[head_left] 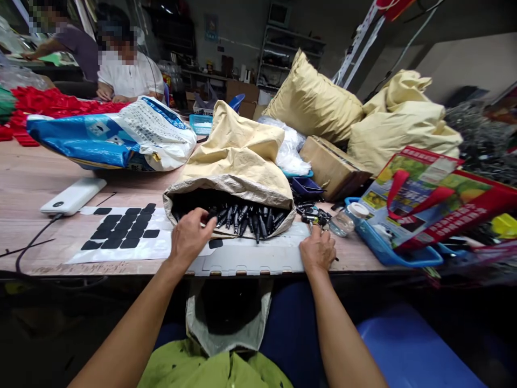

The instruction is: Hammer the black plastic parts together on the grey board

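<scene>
My left hand [193,231] is at the left side of the mouth of a cream sack [238,156], its fingers curled around a small black piece at their tips. Many black pen-like parts [246,218] spill from the sack's opening. My right hand [318,249] rests on the table to the right of a grey cardboard strip [246,261], fingers bent down beside a pile of small black parts [315,214]; what its fingertips hold is too small to tell. Left of my left hand, a white sheet [153,250] bears rows of black rounded pieces [121,228].
A white power bank [73,196] with a cable lies at the left. Behind are a blue-and-white bag [117,132] and stuffed sacks [315,102]. At right stand a clear jar [342,222] and a blue basket [375,245]. An open bag [230,334] hangs below the table edge.
</scene>
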### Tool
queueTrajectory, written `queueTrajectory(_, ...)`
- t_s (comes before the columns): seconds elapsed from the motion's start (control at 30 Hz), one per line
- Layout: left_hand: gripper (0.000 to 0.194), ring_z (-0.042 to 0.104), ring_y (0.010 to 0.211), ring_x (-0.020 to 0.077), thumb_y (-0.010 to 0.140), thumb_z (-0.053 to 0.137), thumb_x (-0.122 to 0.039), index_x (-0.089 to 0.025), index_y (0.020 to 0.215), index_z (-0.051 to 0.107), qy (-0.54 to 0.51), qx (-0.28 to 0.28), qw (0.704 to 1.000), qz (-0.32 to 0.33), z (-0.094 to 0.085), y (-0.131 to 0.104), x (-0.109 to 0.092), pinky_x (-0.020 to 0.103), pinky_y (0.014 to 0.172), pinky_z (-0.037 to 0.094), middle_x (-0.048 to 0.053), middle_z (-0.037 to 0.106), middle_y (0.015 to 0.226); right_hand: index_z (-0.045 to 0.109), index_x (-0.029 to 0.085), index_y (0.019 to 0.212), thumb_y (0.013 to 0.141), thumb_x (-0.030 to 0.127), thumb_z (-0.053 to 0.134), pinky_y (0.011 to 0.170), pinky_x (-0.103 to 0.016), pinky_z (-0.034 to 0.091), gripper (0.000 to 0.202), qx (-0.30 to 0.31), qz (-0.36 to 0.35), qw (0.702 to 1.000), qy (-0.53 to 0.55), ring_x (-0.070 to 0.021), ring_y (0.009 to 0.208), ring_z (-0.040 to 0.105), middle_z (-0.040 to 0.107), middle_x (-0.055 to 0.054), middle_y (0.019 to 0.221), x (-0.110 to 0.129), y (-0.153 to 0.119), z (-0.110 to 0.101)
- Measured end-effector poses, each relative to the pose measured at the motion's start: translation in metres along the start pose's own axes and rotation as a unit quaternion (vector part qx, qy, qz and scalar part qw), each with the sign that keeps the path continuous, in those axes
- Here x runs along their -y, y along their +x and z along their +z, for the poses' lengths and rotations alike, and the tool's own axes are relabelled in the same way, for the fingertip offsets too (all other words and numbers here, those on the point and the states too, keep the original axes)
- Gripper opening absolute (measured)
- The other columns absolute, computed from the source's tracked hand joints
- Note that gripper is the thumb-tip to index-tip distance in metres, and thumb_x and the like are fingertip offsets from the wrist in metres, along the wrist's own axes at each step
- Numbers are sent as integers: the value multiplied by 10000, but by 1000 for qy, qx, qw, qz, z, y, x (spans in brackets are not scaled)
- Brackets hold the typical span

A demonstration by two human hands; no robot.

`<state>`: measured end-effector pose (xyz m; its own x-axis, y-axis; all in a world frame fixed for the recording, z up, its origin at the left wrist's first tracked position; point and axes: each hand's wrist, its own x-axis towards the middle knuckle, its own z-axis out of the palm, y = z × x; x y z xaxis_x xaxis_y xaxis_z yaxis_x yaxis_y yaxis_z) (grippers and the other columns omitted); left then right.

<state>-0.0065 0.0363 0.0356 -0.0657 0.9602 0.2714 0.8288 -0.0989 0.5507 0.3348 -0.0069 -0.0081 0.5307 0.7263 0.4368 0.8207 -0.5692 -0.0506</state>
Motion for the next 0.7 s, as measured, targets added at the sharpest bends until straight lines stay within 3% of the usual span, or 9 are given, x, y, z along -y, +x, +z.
queueTrajectory(0.13, 120, 632, 905, 203, 895, 661, -325, -219, 953, 652, -94, 106, 972, 186, 20, -28, -22, 301, 794, 471, 29, 702, 954, 635, 181, 1268, 969, 217, 449, 743, -371, 461, 354, 0, 1, 1000, -5, -297, 977, 578, 616, -169, 1082, 1, 0, -1)
queueTrajectory(0.2, 105, 607, 923, 213, 882, 687, -287, -210, 945, 654, -94, 144, 958, 228, 33, -33, -27, 318, 818, 461, 33, 682, 944, 636, 182, 1272, 967, 219, 453, 746, -373, 463, 357, 1, 1, 1000, -5, -298, 980, 578, 615, -170, 1084, 1, 0, -2)
queueTrajectory(0.33, 145, 581, 914, 217, 863, 731, -296, -210, 968, 680, -88, 171, 955, 227, 52, -33, -24, 331, 815, 444, 31, 654, 923, 646, 174, 1254, 965, 218, 456, 760, -378, 465, 349, 6, 3, 1000, -3, -298, 995, 571, 608, -176, 1103, 1, 0, -2)
queueTrajectory(0.53, 233, 578, 923, 222, 805, 799, -356, -218, 971, 711, -93, 168, 955, 227, 55, -34, -20, 336, 812, 432, 28, 638, 914, 647, 195, 1284, 971, 229, 439, 786, -389, 474, 378, 17, 20, 1000, 7, -309, 1025, 579, 605, -174, 1127, 3, -2, -4)
queueTrajectory(0.7, 257, 576, 915, 220, 765, 817, -325, -227, 983, 723, -101, 168, 953, 231, 54, -33, -20, 334, 817, 429, 22, 649, 892, 561, 263, 1436, 967, 232, 439, 843, -408, 470, 485, 112, 87, 985, 93, -303, 1032, 616, 628, -162, 1177, -5, 14, -17)
